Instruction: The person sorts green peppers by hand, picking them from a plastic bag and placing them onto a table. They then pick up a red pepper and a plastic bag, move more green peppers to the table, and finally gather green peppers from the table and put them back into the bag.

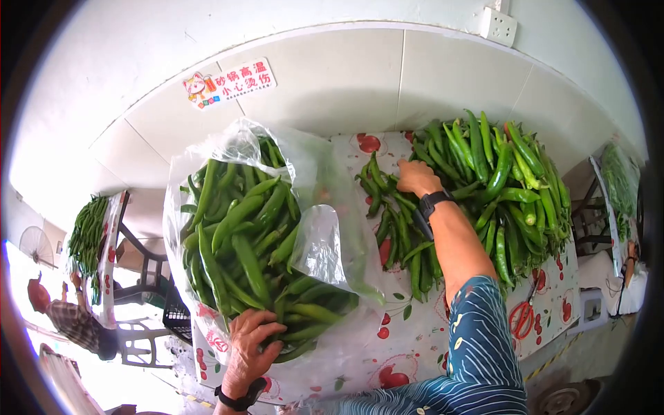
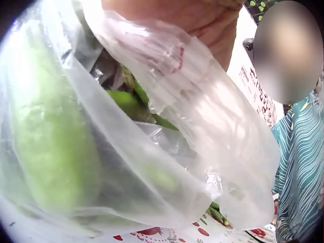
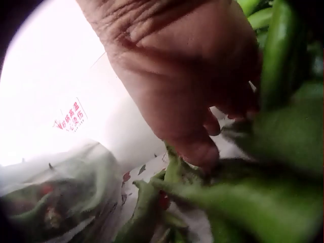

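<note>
On tablecloth (image 1: 415, 339) | left grip (image 1: 249, 346) clutches pepper bag (image 1: 256, 242) | right grip (image 1: 417, 176) curled round loose peppers (image 1: 404, 232)

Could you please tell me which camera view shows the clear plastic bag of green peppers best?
The head view: nearly the whole plastic bag shows, open and full of green peppers, the left hand gripping its near edge. The left wrist view shows only its blurred film close up; the right wrist view, a dim corner.

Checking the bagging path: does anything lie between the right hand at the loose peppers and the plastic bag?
Nothing visible does. The right hand touches the loose peppers just beside the plastic bag, which the left hand holds; only tablecloth shows between them.
</note>
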